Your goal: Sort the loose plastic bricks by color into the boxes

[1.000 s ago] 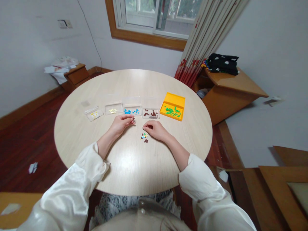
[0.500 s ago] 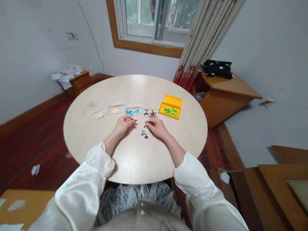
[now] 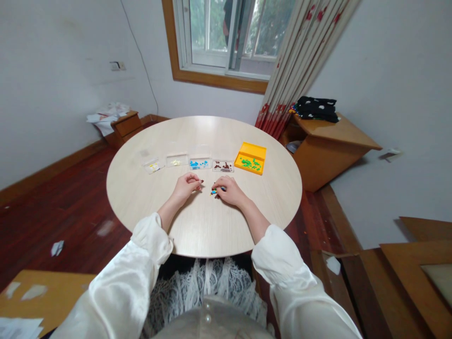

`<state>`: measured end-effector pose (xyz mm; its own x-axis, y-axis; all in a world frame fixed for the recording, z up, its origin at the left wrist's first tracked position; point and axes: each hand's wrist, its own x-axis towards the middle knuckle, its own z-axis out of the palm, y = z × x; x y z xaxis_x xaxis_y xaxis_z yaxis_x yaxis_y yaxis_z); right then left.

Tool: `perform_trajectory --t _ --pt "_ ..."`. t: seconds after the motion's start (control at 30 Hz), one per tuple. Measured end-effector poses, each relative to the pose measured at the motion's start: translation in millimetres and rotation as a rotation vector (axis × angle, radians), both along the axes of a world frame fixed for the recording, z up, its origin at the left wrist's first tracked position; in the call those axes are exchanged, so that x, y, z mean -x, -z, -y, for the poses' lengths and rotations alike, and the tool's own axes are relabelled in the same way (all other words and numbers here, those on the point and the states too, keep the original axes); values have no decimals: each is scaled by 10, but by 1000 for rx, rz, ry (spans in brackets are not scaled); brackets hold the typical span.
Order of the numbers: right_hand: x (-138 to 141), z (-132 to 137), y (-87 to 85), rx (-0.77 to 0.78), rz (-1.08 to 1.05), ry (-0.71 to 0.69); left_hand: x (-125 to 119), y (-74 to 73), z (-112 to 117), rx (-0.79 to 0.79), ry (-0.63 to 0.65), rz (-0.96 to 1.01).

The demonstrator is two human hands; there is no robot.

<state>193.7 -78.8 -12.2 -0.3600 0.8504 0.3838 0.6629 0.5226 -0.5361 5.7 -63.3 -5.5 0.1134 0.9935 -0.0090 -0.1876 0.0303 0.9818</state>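
My left hand (image 3: 188, 184) rests on the round pale table (image 3: 148, 197) with fingers curled, pinching a small dark brown piece at its tips. My right hand (image 3: 228, 188) lies beside it, fingers curled over a little pile of small coloured pieces (image 3: 213, 192), pinching a blue one. Beyond the hands stands a row of clear trays: one with yellow bits (image 3: 152, 165), one with pale yellow bits (image 3: 176, 160), one with blue pieces (image 3: 199, 163) and one with brown pieces (image 3: 222, 165). An orange tray (image 3: 251, 157) with green pieces ends the row on the right.
A wooden cabinet (image 3: 328, 141) with black dotted cloth on top stands right of the table, by a curtain (image 3: 300, 61). A low wooden stand with papers (image 3: 118, 120) sits at the left wall. Scraps of paper lie on the dark wooden floor.
The view has pulled back and risen, so the table looks smaller. My right hand has closed over the small pile and pinched a blue piece. My left hand has kept its pinch.
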Motion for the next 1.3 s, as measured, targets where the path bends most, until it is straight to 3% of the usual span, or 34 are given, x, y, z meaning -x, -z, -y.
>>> perform_trajectory --t 0.5,0.73,0.93,1.1,1.3 --pt "87 -62 14 -15 26 28 -2 33 -21 -27 19 -102" --pt "220 -202 -151 257 -54 59 -44 -8 -169 30 19 -58" --pt "249 -278 -114 44 30 99 -73 -9 -310 78 48 51" --pt "184 -327 -67 -62 -99 141 -66 -4 -395 92 105 86" --pt "159 -354 -70 -36 -278 232 -70 -58 -483 132 109 99"
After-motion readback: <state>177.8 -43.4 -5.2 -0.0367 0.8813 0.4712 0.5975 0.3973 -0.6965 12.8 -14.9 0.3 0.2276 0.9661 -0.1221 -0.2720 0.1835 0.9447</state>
